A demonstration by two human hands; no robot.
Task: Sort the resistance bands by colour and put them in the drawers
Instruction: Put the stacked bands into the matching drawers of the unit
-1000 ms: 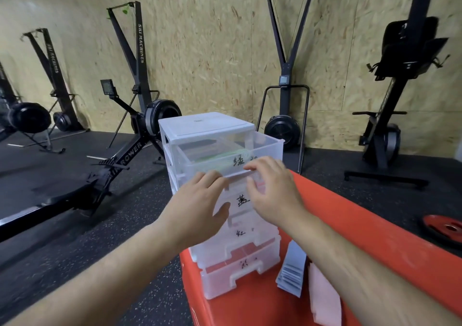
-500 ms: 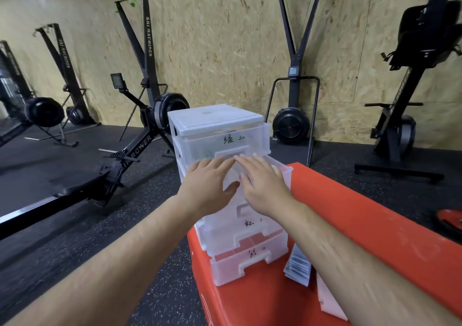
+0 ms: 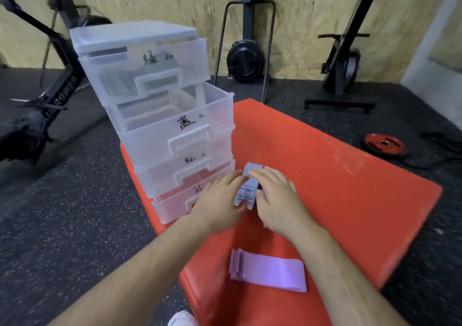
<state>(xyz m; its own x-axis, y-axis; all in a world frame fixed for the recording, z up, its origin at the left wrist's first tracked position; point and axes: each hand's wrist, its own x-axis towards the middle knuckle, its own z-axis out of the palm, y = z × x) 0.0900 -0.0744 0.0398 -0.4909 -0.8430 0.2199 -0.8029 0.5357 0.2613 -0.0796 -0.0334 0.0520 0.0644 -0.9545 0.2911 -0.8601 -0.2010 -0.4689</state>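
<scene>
Two bare hands meet at the centre over a small stack of blue-grey bands lying on a red mat. The left hand and right hand touch its sides, fingers nearly straight. A clear drawer unit stands at ten o'clock, its second drawer pulled out. Pink bands lie at six o'clock.

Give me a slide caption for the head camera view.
Left hand and right hand press against a stack of blue-grey resistance bands on the red platform, beside the drawer unit, second drawer open.
</scene>
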